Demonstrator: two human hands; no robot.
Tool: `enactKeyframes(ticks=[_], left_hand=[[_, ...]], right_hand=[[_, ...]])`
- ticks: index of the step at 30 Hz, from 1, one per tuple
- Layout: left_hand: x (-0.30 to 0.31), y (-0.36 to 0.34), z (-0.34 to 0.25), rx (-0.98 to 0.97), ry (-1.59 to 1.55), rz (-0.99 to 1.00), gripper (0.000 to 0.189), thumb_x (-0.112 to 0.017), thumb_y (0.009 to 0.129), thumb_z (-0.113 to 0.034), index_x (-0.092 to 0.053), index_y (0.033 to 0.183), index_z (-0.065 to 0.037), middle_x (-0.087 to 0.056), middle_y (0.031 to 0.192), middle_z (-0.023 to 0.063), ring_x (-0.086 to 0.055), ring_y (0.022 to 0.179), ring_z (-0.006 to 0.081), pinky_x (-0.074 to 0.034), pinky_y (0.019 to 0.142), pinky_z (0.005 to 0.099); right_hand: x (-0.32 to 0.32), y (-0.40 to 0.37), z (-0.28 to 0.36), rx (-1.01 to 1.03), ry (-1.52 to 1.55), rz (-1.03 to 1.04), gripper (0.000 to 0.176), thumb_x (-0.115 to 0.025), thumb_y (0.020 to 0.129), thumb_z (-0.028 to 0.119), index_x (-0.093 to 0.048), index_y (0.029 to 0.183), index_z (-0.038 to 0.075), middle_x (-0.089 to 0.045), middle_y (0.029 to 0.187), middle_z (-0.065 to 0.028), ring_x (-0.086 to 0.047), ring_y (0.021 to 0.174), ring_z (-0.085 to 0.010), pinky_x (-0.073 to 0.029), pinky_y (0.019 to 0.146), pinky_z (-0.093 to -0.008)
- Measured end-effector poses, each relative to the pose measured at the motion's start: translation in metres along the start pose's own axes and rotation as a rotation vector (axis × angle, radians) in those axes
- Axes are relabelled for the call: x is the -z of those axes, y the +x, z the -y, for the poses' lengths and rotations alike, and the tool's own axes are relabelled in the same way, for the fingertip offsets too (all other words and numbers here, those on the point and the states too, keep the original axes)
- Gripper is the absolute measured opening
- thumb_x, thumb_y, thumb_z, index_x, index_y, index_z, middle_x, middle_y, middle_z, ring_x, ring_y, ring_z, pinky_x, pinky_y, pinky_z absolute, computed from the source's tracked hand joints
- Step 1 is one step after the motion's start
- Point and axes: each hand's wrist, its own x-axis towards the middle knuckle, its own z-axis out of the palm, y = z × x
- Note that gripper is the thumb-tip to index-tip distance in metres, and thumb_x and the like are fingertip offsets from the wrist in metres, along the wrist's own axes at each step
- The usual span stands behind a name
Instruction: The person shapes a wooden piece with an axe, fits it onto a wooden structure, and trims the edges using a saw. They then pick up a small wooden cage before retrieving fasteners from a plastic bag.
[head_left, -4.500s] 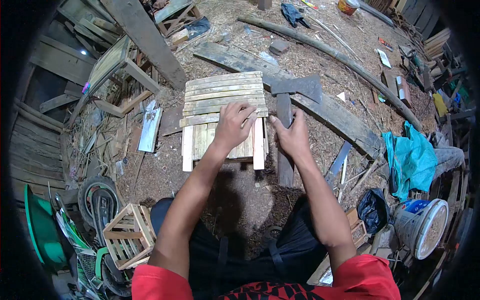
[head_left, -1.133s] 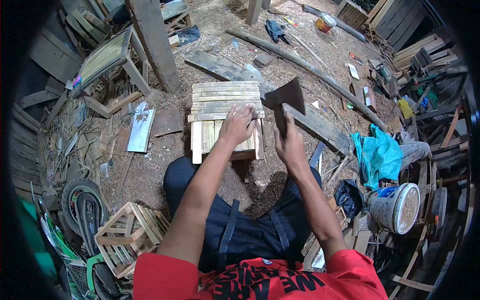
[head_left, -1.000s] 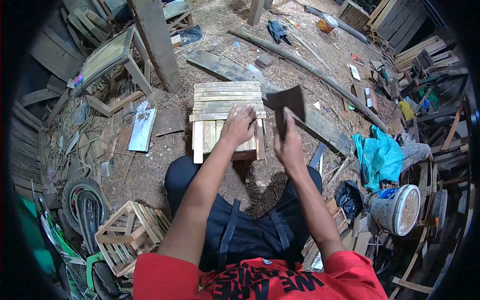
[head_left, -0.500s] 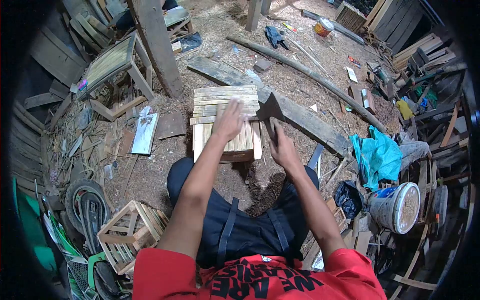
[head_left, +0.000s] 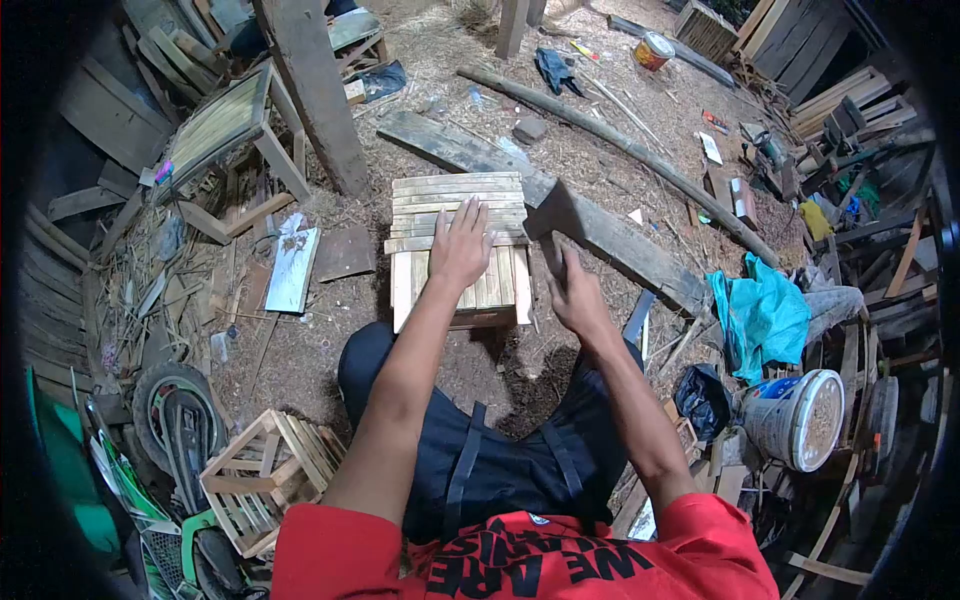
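A small slatted wooden box (head_left: 480,282) stands on the ground in front of my knees, with pale strips laid side by side over its sloping top. My left hand (head_left: 462,245) rests flat on those strips, fingers extended and slightly spread. In my right hand (head_left: 580,297) is a cleaver (head_left: 556,220) with a broad dark blade, gripped by its handle. The blade is raised just to the right of the box's upper edge, overlapping the thick plank behind it in this view.
Behind the box lie a thick plank (head_left: 630,245) and a long pole (head_left: 620,160). A wooden post (head_left: 315,100) and a slatted table (head_left: 215,125) are at left. Another slatted wooden frame (head_left: 265,480) sits at lower left. A white bucket (head_left: 800,418) and teal sheet (head_left: 765,320) are at right.
My left hand, blurred before, now lies still and flat on the strips. The cleaver blade has shifted slightly right and turned. The whole view has moved a little.
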Motion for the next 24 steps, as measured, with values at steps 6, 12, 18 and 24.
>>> enactKeyframes(ticks=[6,12,18,24], left_hand=[[0.000,-0.003,-0.001,0.005,0.038,0.002,0.058,-0.036,0.102,-0.038,-0.034,0.152,-0.009,-0.032,0.159,0.0091,-0.027,0.148,0.0219,-0.018,0.120,0.0519],[0.000,0.005,-0.001,-0.003,-0.004,-0.023,0.058,-0.038,0.102,-0.036,-0.035,0.151,-0.007,-0.033,0.159,0.0096,-0.027,0.148,0.0221,-0.021,0.119,0.0526],[-0.005,-0.003,0.000,-0.013,0.042,-0.016,0.056,-0.037,0.102,-0.035,-0.036,0.151,-0.008,-0.033,0.159,0.0097,-0.029,0.147,0.0241,-0.021,0.118,0.0529],[0.006,0.001,-0.001,0.017,-0.004,0.042,0.058,-0.036,0.102,-0.037,-0.035,0.152,-0.009,-0.030,0.161,0.0061,-0.024,0.149,0.0212,-0.018,0.120,0.0518]], right_hand=[[0.017,0.002,0.032,0.125,0.183,-0.331,0.058,-0.061,0.087,0.004,-0.038,0.141,0.003,-0.063,0.105,-0.0345,-0.063,0.094,-0.0525,-0.053,0.077,-0.0558],[0.001,0.006,-0.001,0.034,-0.038,-0.042,0.063,-0.061,0.087,0.003,-0.034,0.143,0.007,-0.065,0.102,-0.0324,-0.063,0.093,-0.0520,-0.051,0.077,-0.0562],[0.013,-0.005,0.034,0.248,0.155,-0.407,0.051,-0.064,0.091,0.006,-0.042,0.137,0.002,-0.064,0.098,-0.0316,-0.064,0.089,-0.0498,-0.051,0.072,-0.0500],[-0.014,-0.002,-0.012,-0.012,-0.016,-0.040,0.047,-0.061,0.089,0.004,-0.050,0.133,-0.003,-0.063,0.115,-0.0310,-0.061,0.109,-0.0463,-0.052,0.091,-0.0461]])
